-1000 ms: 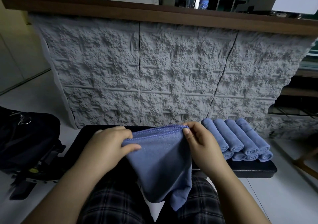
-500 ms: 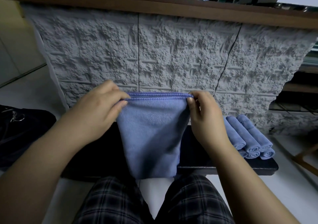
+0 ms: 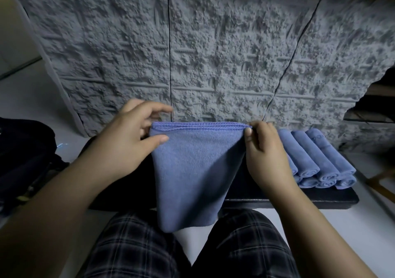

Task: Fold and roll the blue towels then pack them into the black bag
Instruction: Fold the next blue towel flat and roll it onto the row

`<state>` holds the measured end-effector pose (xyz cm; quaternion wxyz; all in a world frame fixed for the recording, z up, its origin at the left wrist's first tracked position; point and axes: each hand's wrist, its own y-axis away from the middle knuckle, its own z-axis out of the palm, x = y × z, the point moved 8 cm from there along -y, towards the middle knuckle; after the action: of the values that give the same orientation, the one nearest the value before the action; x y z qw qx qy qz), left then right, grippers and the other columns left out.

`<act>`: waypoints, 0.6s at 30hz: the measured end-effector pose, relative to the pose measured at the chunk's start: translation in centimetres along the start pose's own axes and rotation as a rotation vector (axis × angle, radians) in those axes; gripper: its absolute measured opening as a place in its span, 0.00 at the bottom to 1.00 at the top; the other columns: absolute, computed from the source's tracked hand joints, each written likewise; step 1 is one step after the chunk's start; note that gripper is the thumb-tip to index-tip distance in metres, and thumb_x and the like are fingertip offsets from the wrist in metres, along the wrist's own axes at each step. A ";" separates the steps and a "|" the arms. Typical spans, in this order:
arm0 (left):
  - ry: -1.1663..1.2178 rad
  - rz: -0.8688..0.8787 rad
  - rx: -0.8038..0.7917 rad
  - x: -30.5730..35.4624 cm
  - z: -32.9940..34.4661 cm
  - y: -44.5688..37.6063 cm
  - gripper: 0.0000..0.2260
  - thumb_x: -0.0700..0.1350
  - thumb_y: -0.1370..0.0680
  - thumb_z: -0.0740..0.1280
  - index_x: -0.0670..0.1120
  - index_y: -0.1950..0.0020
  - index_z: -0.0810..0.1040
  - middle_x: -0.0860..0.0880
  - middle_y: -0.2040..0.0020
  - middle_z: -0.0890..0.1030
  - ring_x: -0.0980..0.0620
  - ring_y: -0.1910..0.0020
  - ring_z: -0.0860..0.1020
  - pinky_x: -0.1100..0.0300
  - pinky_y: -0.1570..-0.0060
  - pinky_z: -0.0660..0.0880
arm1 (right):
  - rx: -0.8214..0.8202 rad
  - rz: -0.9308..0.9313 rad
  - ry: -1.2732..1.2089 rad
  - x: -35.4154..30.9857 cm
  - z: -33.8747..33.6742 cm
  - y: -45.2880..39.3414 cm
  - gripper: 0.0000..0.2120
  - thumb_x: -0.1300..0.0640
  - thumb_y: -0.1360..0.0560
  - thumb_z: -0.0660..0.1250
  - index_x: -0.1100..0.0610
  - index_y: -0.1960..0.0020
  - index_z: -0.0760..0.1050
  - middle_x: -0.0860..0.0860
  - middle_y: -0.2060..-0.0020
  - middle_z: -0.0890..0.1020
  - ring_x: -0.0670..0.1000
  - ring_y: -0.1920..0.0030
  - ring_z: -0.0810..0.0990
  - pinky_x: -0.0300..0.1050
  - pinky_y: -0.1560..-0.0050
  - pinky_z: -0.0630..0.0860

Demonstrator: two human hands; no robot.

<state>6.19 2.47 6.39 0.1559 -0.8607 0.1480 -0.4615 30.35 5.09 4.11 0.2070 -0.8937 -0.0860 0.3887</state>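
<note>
**Folded blue towel held up over the black bench**

Here, the low black padded bench point(image 3: 277, 200) serves as the working surface, standing on a pale smooth floor point(image 3: 352, 230) directly in front of a rough, grey stone-textured wall panel point(image 3: 213, 53) split by dark vertical seams. Above the bench's middle hangs the folded blue microfibre towel point(image 3: 192, 170), its stitched top edge level and its lower end dropping past the bench's near edge toward the person's dark plaid trousers point(image 3: 235, 252). The left hand point(image 3: 128, 143) grasps the towel's upper left corner between thumb and fingers; the right hand point(image 3: 265, 149) pinches the upper right corner. On the bench's right end lies a stack of rolled blue towels point(image 3: 316, 164), side by side in two layers. Left of the bench, on the floor, sits the soft black fabric bag point(image 3: 23, 153), well apart from the towel.
</note>
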 end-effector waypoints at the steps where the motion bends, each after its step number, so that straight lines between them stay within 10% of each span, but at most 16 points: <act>1: -0.018 -0.042 -0.018 -0.9 0.4 -0.5 0.23 0.36 0.30 0.73 0.62 0.46 0.73 0.58 0.51 0.72 0.61 0.54 0.76 0.70 0.50 0.72 | -0.022 0.025 0.010 0.6 0.6 -0.3 0.07 0.57 0.20 0.58 0.54 0.56 0.69 0.49 0.58 0.72 0.47 0.57 0.68 0.39 0.57 0.60; 7: -0.378 -0.190 -0.154 -7.6 4.2 -4.1 0.05 0.41 0.31 0.75 0.47 0.58 0.81 0.55 0.69 0.73 0.61 0.71 0.69 0.69 0.69 0.64 | -0.208 0.227 0.119 6.3 5.5 -2.1 0.10 0.54 0.20 0.59 0.56 0.58 0.71 0.49 0.66 0.74 0.52 0.61 0.71 0.45 0.63 0.60; 11: -0.106 -0.416 -0.081 -12.8 6.7 -5.1 0.05 0.39 0.28 0.72 0.45 0.61 0.78 0.54 0.79 0.71 0.60 0.81 0.67 0.71 0.79 0.60 | -0.207 0.365 -0.038 9.6 8.7 -2.8 0.10 0.56 0.20 0.59 0.59 0.58 0.73 0.52 0.68 0.81 0.56 0.64 0.80 0.51 0.59 0.77; 18: 0.241 -0.628 0.134 -17.4 8.9 -5.6 0.08 0.40 0.22 0.64 0.49 0.60 0.71 0.48 0.64 0.80 0.52 0.67 0.77 0.63 0.68 0.71 | -0.240 0.352 -0.106 11.7 12.2 -4.1 0.07 0.55 0.20 0.58 0.55 0.47 0.73 0.53 0.51 0.83 0.53 0.49 0.81 0.47 0.49 0.75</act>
<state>5.03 15.67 -9.06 0.0438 -0.7913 -0.1373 -0.5942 29.47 16.18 -9.24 0.0231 -0.8915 0.0150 0.4522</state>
